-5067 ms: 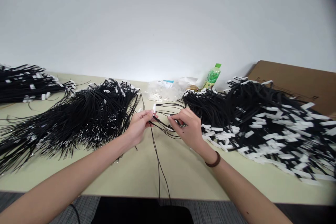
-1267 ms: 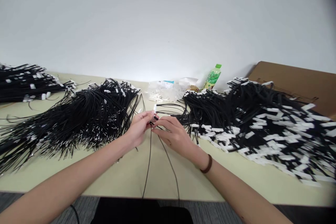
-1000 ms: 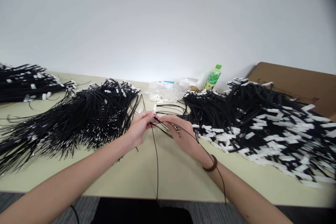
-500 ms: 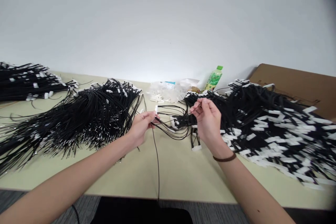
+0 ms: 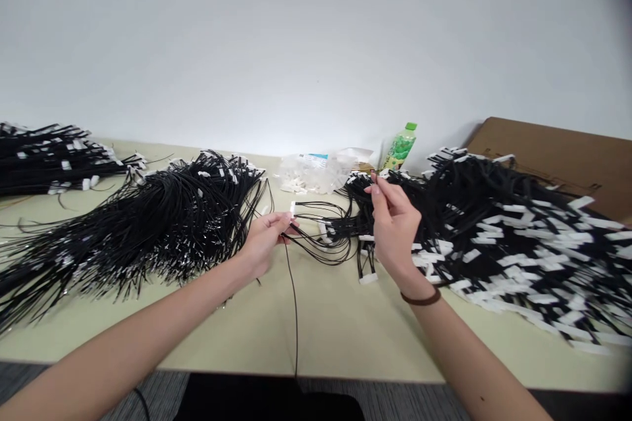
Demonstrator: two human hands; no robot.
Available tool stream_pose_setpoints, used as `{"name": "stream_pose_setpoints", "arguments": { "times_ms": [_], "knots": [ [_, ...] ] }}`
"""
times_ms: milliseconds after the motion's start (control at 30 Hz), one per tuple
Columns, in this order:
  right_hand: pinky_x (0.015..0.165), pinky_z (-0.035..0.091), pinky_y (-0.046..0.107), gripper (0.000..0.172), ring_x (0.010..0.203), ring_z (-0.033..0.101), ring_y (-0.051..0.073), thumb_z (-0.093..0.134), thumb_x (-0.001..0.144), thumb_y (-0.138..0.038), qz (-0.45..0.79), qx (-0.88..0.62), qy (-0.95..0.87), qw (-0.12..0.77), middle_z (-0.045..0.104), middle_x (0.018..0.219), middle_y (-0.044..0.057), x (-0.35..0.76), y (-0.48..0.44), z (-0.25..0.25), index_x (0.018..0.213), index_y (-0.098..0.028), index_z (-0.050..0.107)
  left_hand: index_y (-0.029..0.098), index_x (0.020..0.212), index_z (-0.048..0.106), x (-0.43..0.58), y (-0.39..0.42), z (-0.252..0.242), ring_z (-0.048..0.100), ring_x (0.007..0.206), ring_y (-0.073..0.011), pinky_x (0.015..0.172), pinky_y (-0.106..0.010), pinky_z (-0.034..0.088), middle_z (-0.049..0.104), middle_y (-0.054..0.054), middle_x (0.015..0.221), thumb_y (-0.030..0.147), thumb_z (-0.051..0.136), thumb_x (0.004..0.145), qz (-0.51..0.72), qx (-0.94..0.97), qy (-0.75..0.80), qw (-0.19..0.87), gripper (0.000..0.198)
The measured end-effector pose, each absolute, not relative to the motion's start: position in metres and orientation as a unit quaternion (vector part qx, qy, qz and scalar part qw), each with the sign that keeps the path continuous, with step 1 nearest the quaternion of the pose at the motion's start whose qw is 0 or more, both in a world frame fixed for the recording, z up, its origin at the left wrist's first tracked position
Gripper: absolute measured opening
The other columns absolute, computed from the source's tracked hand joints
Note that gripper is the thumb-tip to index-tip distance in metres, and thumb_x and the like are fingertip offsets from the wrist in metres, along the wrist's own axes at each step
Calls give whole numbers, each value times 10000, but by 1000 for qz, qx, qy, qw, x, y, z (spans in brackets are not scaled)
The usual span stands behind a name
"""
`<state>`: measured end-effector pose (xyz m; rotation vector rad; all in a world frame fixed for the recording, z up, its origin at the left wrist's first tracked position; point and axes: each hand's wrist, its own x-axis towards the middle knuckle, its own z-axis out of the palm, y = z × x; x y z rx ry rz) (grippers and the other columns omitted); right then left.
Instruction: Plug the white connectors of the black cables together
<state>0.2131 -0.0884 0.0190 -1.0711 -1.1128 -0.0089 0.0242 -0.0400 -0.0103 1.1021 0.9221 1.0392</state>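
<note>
I have the left hand (image 5: pixel 266 238) with its fingers closed on a white connector (image 5: pixel 293 209) above the desk's (image 5: pixel 345 329) middle, slim and trailing looped black wires (image 5: pixel 309 243); the right hand's (image 5: pixel 395 218) fingertips are pinched together, on what I can't tell. Tangled wire piles crowd both sides, the left pile (image 5: pixel 187 210) and the white-tipped right pile (image 5: pixel 523 243). Along the desk's back edge I see a clear bag (image 5: pixel 316 174), a green-labelled bottle (image 5: pixel 401 148), lettering unreadable, and a cardboard box (image 5: pixel 557 154) toward the right corner.
</note>
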Motion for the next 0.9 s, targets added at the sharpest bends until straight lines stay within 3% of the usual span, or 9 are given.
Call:
{"name": "stream_pose_setpoints", "arguments": {
  "times_ms": [167, 300, 533, 900],
  "knots": [
    [662, 383, 268, 214, 694, 464, 114, 510, 848, -211, -223, -468, -663, 540, 597, 751, 30, 208, -96, 18, 989, -233, 671, 135, 702, 651, 24, -39, -10, 549, 653, -118, 550, -227, 373, 639, -45, 764, 379, 697, 617, 461, 477, 385, 642, 263],
    [644, 345, 260, 132, 670, 403, 115, 557, 832, -243, -260, -459, -722, 447, 583, 685, 24, 205, -97, 15, 839, -217, 686, 138, 690, 650, 24, -38, -11, 541, 634, -106, 554, -225, 366, 640, -36, 749, 371, 694, 625, 466, 474, 379, 644, 247],
    [625, 315, 234, 130, 680, 354, 116, 561, 825, -245, -267, -442, -761, 391, 536, 652, 14, 203, -96, 13, 749, -212, 661, 136, 692, 650, 24, -38, -10, 538, 643, -105, 558, -220, 364, 636, -40, 764, 377, 697, 625, 469, 474, 374, 644, 254],
    [607, 299, 231, 120, 659, 324, 112, 559, 827, -234, -262, -424, -781, 376, 518, 632, 8, 198, -95, 9, 742, -202, 638, 137, 684, 640, 23, -38, -9, 523, 647, -98, 540, -203, 357, 612, -30, 753, 353, 682, 644, 464, 482, 363, 649, 223]
  ]
}}
